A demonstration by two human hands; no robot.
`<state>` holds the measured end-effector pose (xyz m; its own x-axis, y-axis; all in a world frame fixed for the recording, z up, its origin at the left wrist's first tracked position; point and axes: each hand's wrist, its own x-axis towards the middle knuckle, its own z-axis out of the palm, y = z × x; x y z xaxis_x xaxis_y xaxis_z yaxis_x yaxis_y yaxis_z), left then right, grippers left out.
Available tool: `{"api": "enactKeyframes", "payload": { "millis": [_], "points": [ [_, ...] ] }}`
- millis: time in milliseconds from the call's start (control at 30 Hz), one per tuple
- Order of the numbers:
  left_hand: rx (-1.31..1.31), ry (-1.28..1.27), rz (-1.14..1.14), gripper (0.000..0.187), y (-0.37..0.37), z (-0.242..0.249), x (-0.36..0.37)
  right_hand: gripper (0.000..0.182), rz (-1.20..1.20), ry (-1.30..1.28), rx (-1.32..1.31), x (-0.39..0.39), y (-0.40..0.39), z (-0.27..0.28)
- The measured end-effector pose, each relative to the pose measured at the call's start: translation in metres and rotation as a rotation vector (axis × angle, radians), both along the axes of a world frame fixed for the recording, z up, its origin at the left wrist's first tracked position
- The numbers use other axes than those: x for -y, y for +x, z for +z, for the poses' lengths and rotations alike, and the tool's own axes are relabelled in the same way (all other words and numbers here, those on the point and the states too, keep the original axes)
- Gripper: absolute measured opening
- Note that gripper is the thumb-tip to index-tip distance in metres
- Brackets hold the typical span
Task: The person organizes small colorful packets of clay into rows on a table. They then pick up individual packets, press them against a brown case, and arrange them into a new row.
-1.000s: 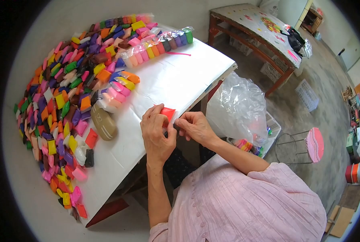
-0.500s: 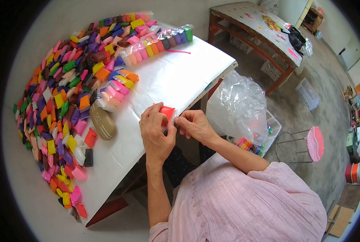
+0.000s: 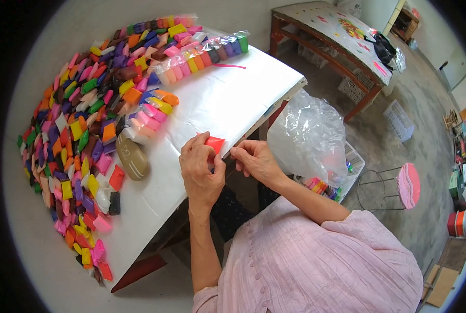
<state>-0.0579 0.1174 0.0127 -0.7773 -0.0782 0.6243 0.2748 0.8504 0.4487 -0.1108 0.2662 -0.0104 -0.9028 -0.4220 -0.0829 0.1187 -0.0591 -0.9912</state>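
A red packet [image 3: 214, 143] is held between the thumb and fingers of my left hand [image 3: 201, 169], over the table's near edge. Just to its right, my right hand [image 3: 255, 160] has its thumb and index finger pinched; anything between them is too small to make out. A dark object under my left fingers is mostly hidden. On the white tabletop [image 3: 233, 96] a large heap of small coloured packets [image 3: 81, 125] spreads at the left. A clear sleeve of coloured pieces [image 3: 201, 60] lies at the back, beside a thin pink stick [image 3: 228, 65].
An olive-brown oval object [image 3: 132, 157] lies beside the heap. Right of the table, a clear plastic bag [image 3: 311, 138] rests over a white basket [image 3: 354, 166] with coloured packets. Further off are a pink-topped stool [image 3: 408, 186], another table [image 3: 321, 21] and a white crate [image 3: 398, 121].
My right hand has shifted slightly right, away from the red packet, widening the gap between my hands. My left hand has moved slightly left, still holding the packet.
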Motion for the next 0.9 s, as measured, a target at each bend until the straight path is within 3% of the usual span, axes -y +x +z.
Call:
{"api": "enactKeyframes", "payload": {
  "millis": [900],
  "points": [
    [-0.074,-0.134,0.005,0.016,0.001,-0.006,0.0,0.023,0.013,-0.001,-0.079,0.001,0.005,0.01]
  ]
}}
